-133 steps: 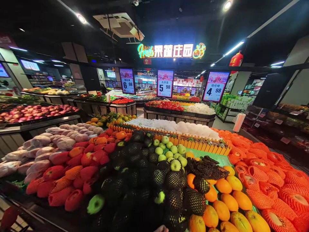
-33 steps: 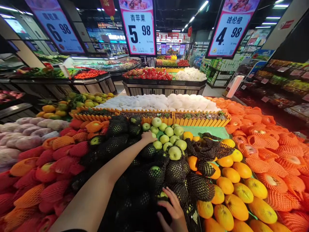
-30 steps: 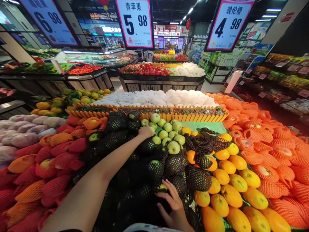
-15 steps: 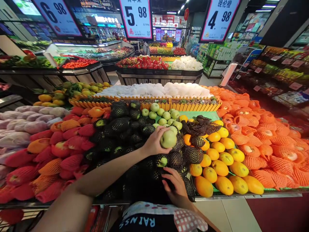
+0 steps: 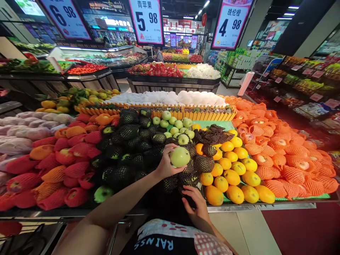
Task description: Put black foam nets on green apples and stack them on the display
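Observation:
My left hand [image 5: 166, 163] is closed around a green apple [image 5: 180, 157], its thumb below and fingers on top, above the pile of apples in black foam nets [image 5: 127, 147]. Behind the held fruit sit several bare green apples [image 5: 183, 139]. Lower down, my right hand [image 5: 196, 203] is by the front of the pile, beside the dark-netted fruit [image 5: 190, 180]. Its fingers are apart and curved, and I see nothing held in them; whether the fingertips touch the netting I cannot tell.
Yellow-orange oranges and mangoes [image 5: 233, 180] lie to the right, then fruit in orange foam nets [image 5: 287, 152]. On the left is fruit in red nets [image 5: 77, 170]. A low yellow fence [image 5: 208, 114] borders the back. Price screens [image 5: 147, 21] hang above. The stand's metal edge [image 5: 236, 208] runs along the front.
The green apple has come slightly lower and closer to me in my left hand. My right hand has shifted little. The camera view has turned slightly to the right.

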Demonstrator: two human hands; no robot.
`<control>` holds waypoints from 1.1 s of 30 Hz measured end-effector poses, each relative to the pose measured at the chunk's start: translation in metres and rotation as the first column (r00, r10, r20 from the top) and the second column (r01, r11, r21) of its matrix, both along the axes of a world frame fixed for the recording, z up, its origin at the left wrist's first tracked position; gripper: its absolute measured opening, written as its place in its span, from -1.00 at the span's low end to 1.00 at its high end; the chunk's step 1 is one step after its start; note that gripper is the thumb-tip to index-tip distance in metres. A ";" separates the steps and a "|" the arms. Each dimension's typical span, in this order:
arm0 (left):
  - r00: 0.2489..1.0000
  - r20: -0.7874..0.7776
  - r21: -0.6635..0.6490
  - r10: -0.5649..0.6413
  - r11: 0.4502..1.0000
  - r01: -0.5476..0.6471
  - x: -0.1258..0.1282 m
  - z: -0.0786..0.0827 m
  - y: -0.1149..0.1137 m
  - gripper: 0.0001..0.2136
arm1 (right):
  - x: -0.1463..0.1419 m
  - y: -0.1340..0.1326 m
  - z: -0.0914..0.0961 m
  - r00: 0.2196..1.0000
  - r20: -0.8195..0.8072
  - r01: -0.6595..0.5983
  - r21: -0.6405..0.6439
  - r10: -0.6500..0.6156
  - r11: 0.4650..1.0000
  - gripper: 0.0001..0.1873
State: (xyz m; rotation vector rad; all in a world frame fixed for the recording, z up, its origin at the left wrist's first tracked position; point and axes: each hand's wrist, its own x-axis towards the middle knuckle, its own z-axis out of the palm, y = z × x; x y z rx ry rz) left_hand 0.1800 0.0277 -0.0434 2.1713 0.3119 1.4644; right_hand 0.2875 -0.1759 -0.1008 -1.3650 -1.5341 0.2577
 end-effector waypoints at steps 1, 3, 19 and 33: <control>0.998 -0.043 0.019 0.042 0.999 -0.041 -0.001 -0.003 0.000 -0.25 | 0.003 -0.004 -0.001 1.000 0.000 0.008 -0.010 -0.008 1.000 -0.71; 0.981 -0.138 0.076 0.139 0.989 -0.130 0.000 -0.010 -0.001 -0.30 | 0.010 -0.013 -0.002 1.000 -0.002 0.023 -0.030 -0.023 0.999 -0.72; 0.619 -0.438 0.279 0.652 0.753 -0.596 0.025 -0.047 -0.018 -0.35 | 0.064 -0.029 -0.001 0.996 -0.040 -0.087 -0.132 0.083 0.987 -0.73; 0.517 -0.554 0.254 0.653 0.724 -0.642 0.013 -0.037 -0.056 -0.40 | 0.196 0.100 0.048 0.907 0.366 0.203 0.050 -0.207 0.978 -0.62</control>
